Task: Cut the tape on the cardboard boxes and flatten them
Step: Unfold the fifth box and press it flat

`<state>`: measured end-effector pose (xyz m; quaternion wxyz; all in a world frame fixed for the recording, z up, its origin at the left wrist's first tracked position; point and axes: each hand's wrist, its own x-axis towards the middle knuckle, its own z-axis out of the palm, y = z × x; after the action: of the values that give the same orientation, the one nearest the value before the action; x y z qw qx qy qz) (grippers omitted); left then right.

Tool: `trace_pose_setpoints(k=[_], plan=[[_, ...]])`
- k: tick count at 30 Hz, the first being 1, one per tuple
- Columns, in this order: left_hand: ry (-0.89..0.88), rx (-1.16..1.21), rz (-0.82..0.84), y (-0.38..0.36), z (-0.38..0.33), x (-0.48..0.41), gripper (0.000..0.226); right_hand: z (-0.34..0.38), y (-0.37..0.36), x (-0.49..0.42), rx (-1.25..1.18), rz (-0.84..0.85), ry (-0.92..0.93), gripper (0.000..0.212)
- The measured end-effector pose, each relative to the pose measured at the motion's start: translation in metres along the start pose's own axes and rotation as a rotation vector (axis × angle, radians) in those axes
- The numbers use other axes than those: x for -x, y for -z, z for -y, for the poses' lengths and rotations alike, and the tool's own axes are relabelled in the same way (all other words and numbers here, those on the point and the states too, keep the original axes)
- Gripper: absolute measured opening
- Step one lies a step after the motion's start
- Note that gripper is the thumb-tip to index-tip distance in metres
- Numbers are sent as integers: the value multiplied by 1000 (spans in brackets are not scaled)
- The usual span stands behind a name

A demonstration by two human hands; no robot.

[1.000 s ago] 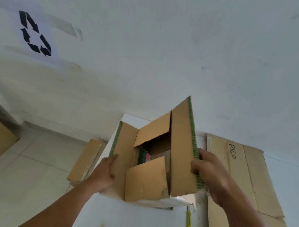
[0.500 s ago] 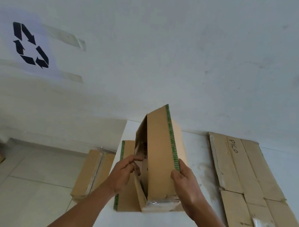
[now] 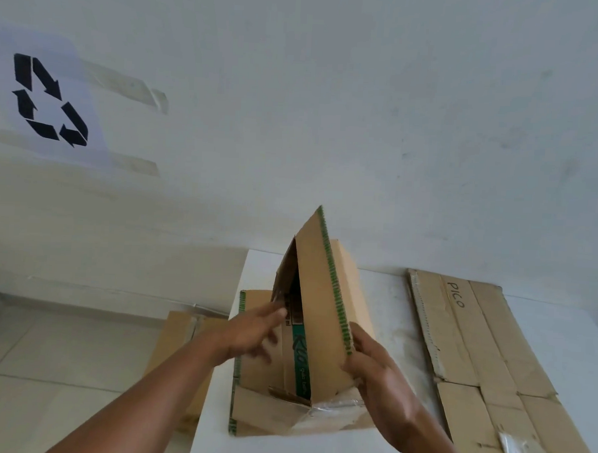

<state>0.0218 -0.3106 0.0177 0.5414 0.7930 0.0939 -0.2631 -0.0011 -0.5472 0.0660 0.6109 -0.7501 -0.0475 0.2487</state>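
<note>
We grip the half-collapsed cardboard box by its green-edged panel with our right hand, left hand blurred, fingers outstretched at the open side, box upright on the table, flattened cardboard beside it, recycling sign on the wall.

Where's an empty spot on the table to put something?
The white table is bare between the half-folded brown cardboard box and the flattened brown cardboard sheet marked PICO. Crowded at the box: left hand, right hand.
</note>
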Motion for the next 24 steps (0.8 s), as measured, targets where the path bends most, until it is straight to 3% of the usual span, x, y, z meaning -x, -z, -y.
trace_pose_setpoints(k=[2,5,6,9,12,14,18,20,21,24], plan=[[-124,207,-99,1,-12,-9,53,3,-5,3,85,21,21,50],[-129,662,-155,2,-33,-23,46,7,-13,8,277,38,51,46],[-161,730,-172,3,-40,-24,45,9,-16,11,372,58,61,50],[-216,783,-258,9,-47,-29,50,8,-24,18,685,127,106,89],[-270,840,-164,20,-41,-34,71,2,-34,22,899,136,147,99],[-281,734,-244,27,-37,-39,79,-4,-39,21,984,124,153,95],[-378,-357,-710,21,-53,-29,82,-20,-34,16,1001,76,235,84],[-516,-692,-670,9,-65,-21,72,-26,-31,13,1009,62,273,74],[-533,-704,-566,0,-71,-18,68,-28,-30,12,1028,56,308,69],[-457,-365,-307,-41,-80,-20,68,-28,-26,8,1038,66,376,57]])
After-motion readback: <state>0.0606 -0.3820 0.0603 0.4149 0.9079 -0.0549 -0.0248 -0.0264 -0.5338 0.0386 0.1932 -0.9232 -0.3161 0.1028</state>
